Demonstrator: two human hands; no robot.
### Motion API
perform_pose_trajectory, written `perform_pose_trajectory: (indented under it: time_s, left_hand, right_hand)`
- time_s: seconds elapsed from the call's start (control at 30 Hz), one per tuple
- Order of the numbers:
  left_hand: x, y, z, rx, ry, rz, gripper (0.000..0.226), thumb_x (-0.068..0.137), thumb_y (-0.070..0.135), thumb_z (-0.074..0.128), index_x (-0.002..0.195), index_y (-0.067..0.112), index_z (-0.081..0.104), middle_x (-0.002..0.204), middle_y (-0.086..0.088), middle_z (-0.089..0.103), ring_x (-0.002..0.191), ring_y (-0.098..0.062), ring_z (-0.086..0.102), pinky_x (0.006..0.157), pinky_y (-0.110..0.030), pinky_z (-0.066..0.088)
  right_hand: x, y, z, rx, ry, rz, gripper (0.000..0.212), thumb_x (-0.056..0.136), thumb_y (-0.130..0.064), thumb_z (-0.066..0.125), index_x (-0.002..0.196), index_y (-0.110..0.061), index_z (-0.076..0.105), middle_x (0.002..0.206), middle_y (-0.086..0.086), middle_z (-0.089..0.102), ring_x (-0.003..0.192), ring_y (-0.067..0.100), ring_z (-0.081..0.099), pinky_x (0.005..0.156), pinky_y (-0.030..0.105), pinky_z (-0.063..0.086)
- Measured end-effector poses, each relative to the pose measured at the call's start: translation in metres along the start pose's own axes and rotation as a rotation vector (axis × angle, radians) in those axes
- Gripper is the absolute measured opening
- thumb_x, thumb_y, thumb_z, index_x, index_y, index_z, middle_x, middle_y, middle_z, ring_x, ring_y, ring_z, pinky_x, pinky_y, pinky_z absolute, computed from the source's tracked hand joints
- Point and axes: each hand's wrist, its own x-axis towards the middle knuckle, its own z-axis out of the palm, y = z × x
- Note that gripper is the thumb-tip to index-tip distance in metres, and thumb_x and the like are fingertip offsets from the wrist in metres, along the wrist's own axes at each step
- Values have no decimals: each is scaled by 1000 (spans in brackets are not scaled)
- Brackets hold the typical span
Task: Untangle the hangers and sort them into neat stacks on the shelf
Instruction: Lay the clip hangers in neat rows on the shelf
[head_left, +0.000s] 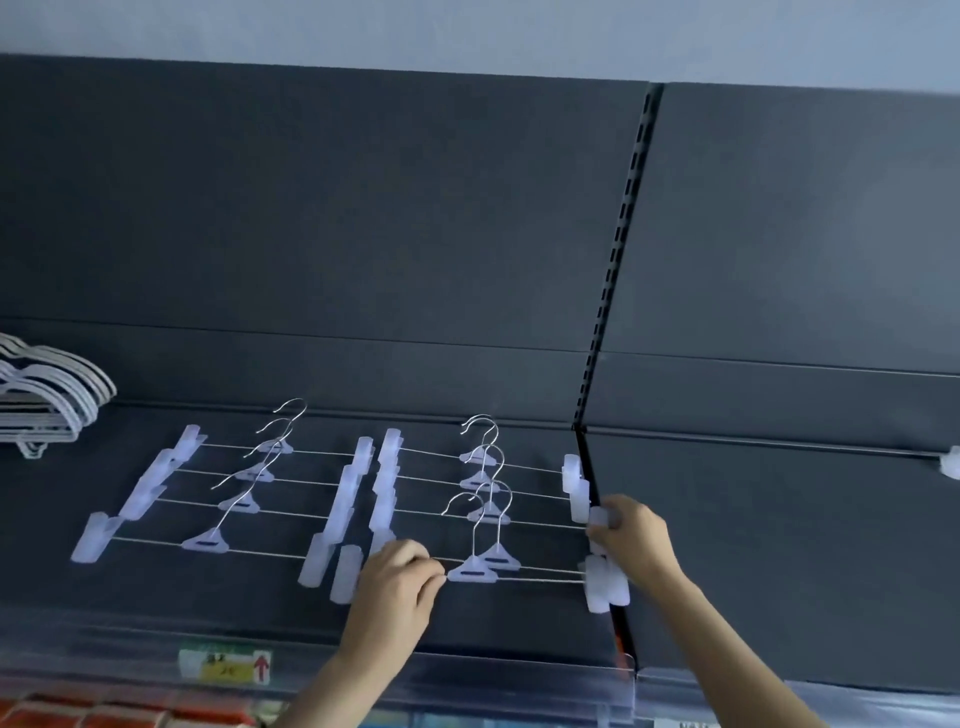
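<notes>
Dark grey metal shelf (779, 545), lower frame. Two rows of translucent clip hangers with wire hooks lie flat on it, left row (239, 504) and centre row (480, 480); their bars run left to right and their hooks point toward the back panel. Stacked white plastic hangers (47, 400) sit at the left edge. The left hand (397, 587) pinches a front bar of the centre row, and the right hand (631, 530) grips an end clip.

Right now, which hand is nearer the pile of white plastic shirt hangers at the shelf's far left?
Left. The left hand pinches a translucent-clipped wire hanger right of the white plastic hanger pile; the right hand grips a translucent end clip farther right still.
</notes>
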Motion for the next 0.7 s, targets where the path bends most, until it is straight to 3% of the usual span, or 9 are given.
perform_pose_trajectory:
  time_s: [0.13, 0.23, 0.37, 0.43, 0.5, 0.57, 0.63, 0.7]
  left_hand:
    - [5, 7, 3, 3, -55, -6, 25, 59, 7, 84, 61, 21, 64, 65, 13, 59, 59, -2, 55, 60, -15, 45]
    - [14, 9, 6, -11, -69, -25, 23, 61, 4, 82, 61, 19, 65, 69, 10, 63, 63, -6, 60, 60, -18, 48]
    - [20, 10, 7, -58, -82, -103, 6, 76, 6, 70, 72, 11, 69, 86, 2, 66, 82, -15, 60, 74, -26, 47]
    - [21, 9, 7, -60, -79, -115, 7, 79, 6, 67, 73, 9, 68, 86, 2, 65, 83, -14, 59, 74, -23, 44]
    - [21, 8, 6, -71, -73, -112, 8, 79, 5, 66, 72, 9, 68, 84, 6, 62, 81, -11, 56, 73, -21, 42]
    - [20, 10, 5, -92, -72, -109, 11, 81, 5, 62, 72, 8, 65, 77, 16, 55, 77, 1, 50, 72, -12, 37]
    - [18, 12, 3, -122, -84, -110, 13, 83, 5, 59, 71, 8, 63, 71, 23, 46, 75, 8, 47, 72, -9, 36]
    - [15, 13, 3, -148, -97, -107, 13, 83, 5, 59, 72, 8, 63, 69, 25, 44, 81, 14, 45, 72, -6, 36]
  right_hand:
    - [12, -9, -4, 11, -27, 41, 15, 78, -7, 51, 89, -3, 61, 66, 0, 61, 67, 20, 54, 57, 27, 42]
    - [20, -13, -6, 4, -19, 28, 19, 79, -6, 53, 95, -2, 61, 70, 1, 60, 69, 21, 53, 59, 27, 41]
    - [17, -11, -9, 15, -38, -7, 11, 83, -11, 55, 94, -6, 54, 75, 2, 58, 77, 28, 53, 56, 23, 38]
    - [12, -4, -10, 28, -20, -23, 26, 84, -15, 58, 110, -12, 53, 84, 3, 60, 80, 22, 52, 57, 23, 38]
    - [4, 6, -13, 29, 37, -24, 36, 85, -17, 58, 119, -8, 53, 98, 12, 62, 86, 25, 54, 67, 27, 39]
    - [-7, 16, -14, 28, 69, -45, 25, 85, -16, 57, 105, -2, 59, 97, 16, 63, 88, 30, 56, 70, 33, 41]
    - [-18, 24, -13, 52, 49, -69, 19, 87, -18, 55, 98, -4, 62, 93, 14, 64, 86, 28, 56, 72, 34, 45]
    - [-25, 27, -13, 96, 28, -71, 20, 89, -17, 53, 105, -10, 62, 94, 9, 64, 87, 25, 57, 71, 31, 43]
